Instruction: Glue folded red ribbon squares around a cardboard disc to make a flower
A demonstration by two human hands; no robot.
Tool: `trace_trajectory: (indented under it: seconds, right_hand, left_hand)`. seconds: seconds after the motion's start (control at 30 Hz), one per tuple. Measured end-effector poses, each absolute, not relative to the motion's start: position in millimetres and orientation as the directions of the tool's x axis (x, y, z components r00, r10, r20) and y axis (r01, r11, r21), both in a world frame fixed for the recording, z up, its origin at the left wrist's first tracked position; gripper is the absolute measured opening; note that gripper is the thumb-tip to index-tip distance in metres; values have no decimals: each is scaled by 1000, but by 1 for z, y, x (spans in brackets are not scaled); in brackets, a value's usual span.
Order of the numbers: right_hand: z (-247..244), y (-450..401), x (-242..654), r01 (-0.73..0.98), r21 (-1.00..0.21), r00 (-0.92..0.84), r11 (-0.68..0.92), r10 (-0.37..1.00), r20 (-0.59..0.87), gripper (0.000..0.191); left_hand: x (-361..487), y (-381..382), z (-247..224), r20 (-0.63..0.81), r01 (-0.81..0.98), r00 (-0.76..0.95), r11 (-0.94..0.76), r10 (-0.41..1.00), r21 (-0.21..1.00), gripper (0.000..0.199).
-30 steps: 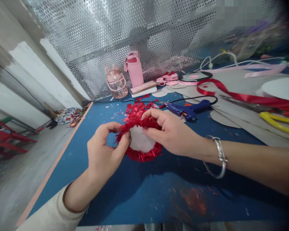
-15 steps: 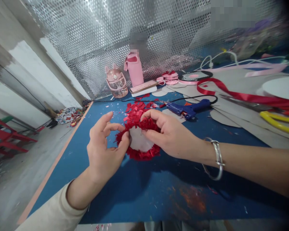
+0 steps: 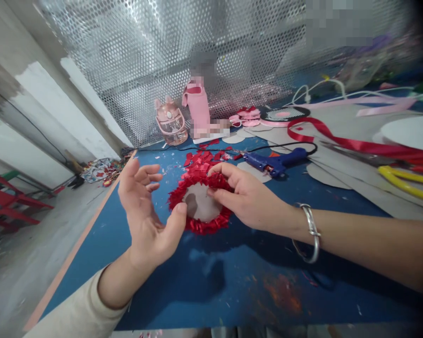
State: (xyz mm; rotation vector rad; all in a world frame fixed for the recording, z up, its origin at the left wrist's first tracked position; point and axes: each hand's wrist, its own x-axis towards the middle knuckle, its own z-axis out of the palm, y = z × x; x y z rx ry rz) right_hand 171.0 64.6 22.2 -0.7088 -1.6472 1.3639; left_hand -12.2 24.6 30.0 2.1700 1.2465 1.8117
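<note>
A round white disc ringed with folded red ribbon petals [image 3: 199, 206] lies on the blue table [image 3: 232, 281]. My right hand [image 3: 246, 197], with a silver bangle on the wrist, pinches the disc's upper right rim between thumb and fingers. My left hand [image 3: 144, 211] is lifted off the disc with palm up and fingers spread; only the thumb tip stays near the disc's left rim. A heap of loose red ribbon pieces [image 3: 200, 159] sits just behind the disc.
A blue glue gun [image 3: 277, 162] with a black cord lies right of the heap. Red ribbon [image 3: 338, 138], yellow-handled scissors [image 3: 405, 180] and grey card shapes fill the right side. A pink cup [image 3: 171, 122] and pink bottle [image 3: 199, 105] stand by the perforated metal screen. The table's orange edge runs along the left.
My left hand let go of the red rim, opened and drew back to the left. My right hand keeps its hold on the disc, which shifted slightly.
</note>
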Motion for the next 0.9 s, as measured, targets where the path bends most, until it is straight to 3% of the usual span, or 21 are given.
trace_trajectory:
  seconds: [0.13,0.3,0.4,0.5,0.63,0.73,0.83,0.9]
  right_hand:
    - [22,63,172,-79,-952,-485,296,823,296,11]
    - [21,60,172,-13,-958,-545,285,802,246,14]
    - [18,63,169,-83,-974,-524,210,822,222,15]
    - [16,67,167,-171,-978,-504,121,842,192,16]
    - [16,69,170,-83,-994,-541,74,834,107,20]
    - [19,76,178,62,-989,-506,137,858,87,33]
    - [29,93,187,75,-965,-322,250,922,214,31]
    - [39,108,196,54,-953,-207,299,937,282,24]
  left_hand:
    - [-8,22,28,594,473,-70,-498,801,727,66]
    - [-4,18,29,562,442,-137,-458,815,771,61]
    - [-10,19,31,512,275,-103,-470,853,839,68]
    - [-18,23,33,355,104,-76,-347,932,932,70]
    - [-26,30,37,131,310,-52,-109,990,944,91]
    - [-37,39,42,56,447,4,-51,998,893,97]
    - [-52,50,44,78,576,19,-75,997,814,93]
    - [-60,56,41,220,683,-31,-140,975,717,92]
